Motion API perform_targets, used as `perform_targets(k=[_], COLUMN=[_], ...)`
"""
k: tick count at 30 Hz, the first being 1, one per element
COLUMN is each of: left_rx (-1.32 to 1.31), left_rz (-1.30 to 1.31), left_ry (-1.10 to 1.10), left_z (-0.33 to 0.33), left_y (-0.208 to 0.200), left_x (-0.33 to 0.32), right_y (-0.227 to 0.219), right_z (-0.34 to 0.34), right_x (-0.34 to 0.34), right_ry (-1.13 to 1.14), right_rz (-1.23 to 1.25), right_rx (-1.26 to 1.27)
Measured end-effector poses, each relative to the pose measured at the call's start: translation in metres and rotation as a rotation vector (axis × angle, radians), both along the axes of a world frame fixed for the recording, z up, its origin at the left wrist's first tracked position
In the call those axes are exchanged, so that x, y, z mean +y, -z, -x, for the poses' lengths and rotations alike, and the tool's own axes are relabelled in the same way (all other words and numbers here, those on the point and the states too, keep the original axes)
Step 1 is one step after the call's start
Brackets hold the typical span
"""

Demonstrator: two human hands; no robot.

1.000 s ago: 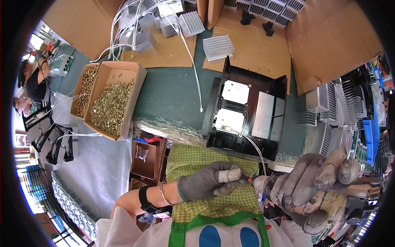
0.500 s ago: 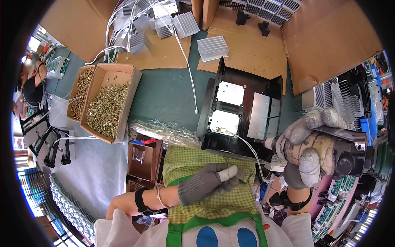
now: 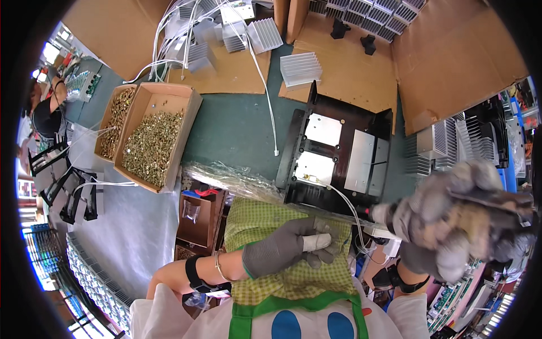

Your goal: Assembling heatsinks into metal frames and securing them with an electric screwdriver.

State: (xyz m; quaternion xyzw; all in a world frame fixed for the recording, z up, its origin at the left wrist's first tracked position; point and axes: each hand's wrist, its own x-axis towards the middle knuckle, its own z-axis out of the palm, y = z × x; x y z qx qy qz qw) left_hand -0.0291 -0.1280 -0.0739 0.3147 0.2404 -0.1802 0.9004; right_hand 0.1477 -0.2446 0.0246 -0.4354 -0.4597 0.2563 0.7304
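Our right hand, in a taped grey glove, wraps its fingers around a tan-and-grey handheld power tool, blurred here; its dark, red-marked tip lies at the near right corner of the casing, and we cannot tell whether the two touch. Our left hand, in a grey knit glove with white tape on a digit, hangs loosely curled over the yellow-green checked apron; we cannot tell whether its fingertips pinch anything (a small screw would easily hide there).

Beyond them, the open black tray-shaped casing sits at the near edge of the green bench top. Inside, the white cable has its brass-coloured end lying on the lower silver square plate, so we judge that end placed, though whether it is fully fastened is too small to tell. The upper silver square plate bears no cable, so any wiring there is not done.

Farther left, a brown cardboard box holds plenty of brass-coloured screws.
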Motion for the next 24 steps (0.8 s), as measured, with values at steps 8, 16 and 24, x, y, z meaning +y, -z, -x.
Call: perform_targets(k=[8,16,24], left_rx=[-0.162,-0.037,-0.050], left_rz=[0.314,0.371,0.318], left_ry=[-0.065,-0.083,-0.061], left_z=[-0.002,-0.004,-0.003], left_y=[0.014,0.007,0.005], left_x=[-0.004,-0.006,-0.008], right_y=[0.007,0.011,0.015], right_z=[0.012,0.018,0.021], right_x=[-0.024,-0.016,-0.013], right_ry=[-0.258,-0.258,-0.260], right_rz=[-0.113,-0.133,-0.141], right_rx=[0.318,0.333,0.318])
